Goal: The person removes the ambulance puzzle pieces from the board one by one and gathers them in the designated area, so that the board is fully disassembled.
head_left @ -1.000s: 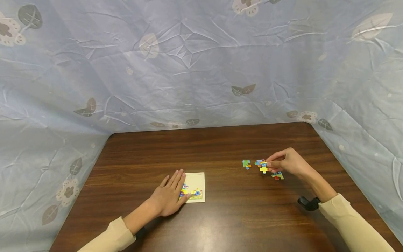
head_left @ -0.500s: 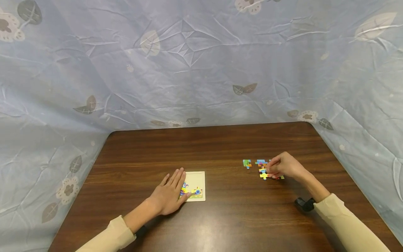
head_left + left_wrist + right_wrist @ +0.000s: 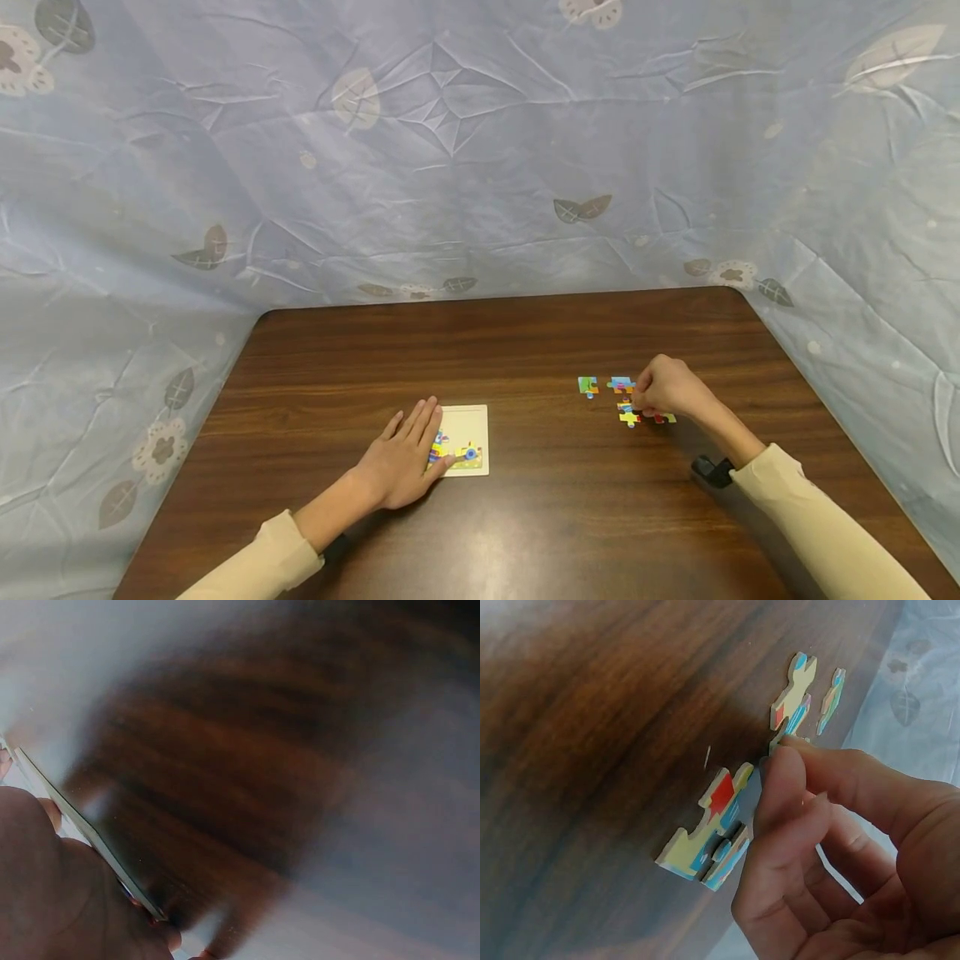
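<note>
My left hand (image 3: 401,467) lies flat with straight fingers on a pale square puzzle board (image 3: 468,421), covering its left part. Some colourful pieces show in the board's lower part. In the left wrist view the palm (image 3: 52,892) is beside the board's edge (image 3: 112,859). My right hand (image 3: 671,390) is low among loose jigsaw pieces, thumb and forefinger pinching at the edge of a puzzle piece (image 3: 775,741), mostly hidden by the fingertips. Around it lie a yellow piece (image 3: 629,419), a blue piece (image 3: 621,383), a green piece (image 3: 587,385) and a yellow-and-red piece (image 3: 720,793).
Another piece (image 3: 726,864) lies beside the yellow-and-red one, under the right hand. Dark wood table (image 3: 525,350) surrounds everything. Patterned grey-blue cloth (image 3: 480,167) hangs behind and at both sides. A black strap device (image 3: 712,471) sits at my right wrist.
The yellow piece, held in my right hand a second ago, now rests on the table slightly nearer me. The right hand has shifted left and its fingertips are off that piece. My left hand stays put.
</note>
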Demonstrator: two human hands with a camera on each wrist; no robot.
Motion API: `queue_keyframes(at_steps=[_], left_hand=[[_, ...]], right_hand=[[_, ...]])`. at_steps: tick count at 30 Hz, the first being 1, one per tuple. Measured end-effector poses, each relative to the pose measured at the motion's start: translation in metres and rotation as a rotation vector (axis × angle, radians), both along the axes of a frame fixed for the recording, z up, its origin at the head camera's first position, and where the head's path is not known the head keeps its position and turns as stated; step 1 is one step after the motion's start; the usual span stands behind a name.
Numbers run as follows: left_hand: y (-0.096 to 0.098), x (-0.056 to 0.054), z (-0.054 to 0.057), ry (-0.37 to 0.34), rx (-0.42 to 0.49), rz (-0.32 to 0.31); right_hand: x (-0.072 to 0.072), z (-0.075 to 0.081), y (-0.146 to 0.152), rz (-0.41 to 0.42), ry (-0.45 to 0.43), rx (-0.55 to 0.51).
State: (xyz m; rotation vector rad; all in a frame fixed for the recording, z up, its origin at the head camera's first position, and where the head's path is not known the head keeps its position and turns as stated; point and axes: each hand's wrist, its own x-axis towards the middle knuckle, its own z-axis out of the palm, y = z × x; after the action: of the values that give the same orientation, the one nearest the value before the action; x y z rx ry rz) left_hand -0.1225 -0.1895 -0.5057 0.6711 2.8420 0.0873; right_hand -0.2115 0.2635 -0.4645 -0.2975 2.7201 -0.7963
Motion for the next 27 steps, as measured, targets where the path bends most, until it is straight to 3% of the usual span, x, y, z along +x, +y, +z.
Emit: queue_keyframes(at_steps=[11, 27], left_hand=[[-0.0002, 0.0009, 0.0010, 0.001, 0.029, -0.005], [0.0026, 0.0015, 0.0075, -0.028, -0.035, 0.009]], right_hand=[[0.0017, 0.0074, -0.0061, -0.017, -0.052, 0.013], [0.0025, 0.0083, -0.0027, 0.016, -0.031, 0.018]])
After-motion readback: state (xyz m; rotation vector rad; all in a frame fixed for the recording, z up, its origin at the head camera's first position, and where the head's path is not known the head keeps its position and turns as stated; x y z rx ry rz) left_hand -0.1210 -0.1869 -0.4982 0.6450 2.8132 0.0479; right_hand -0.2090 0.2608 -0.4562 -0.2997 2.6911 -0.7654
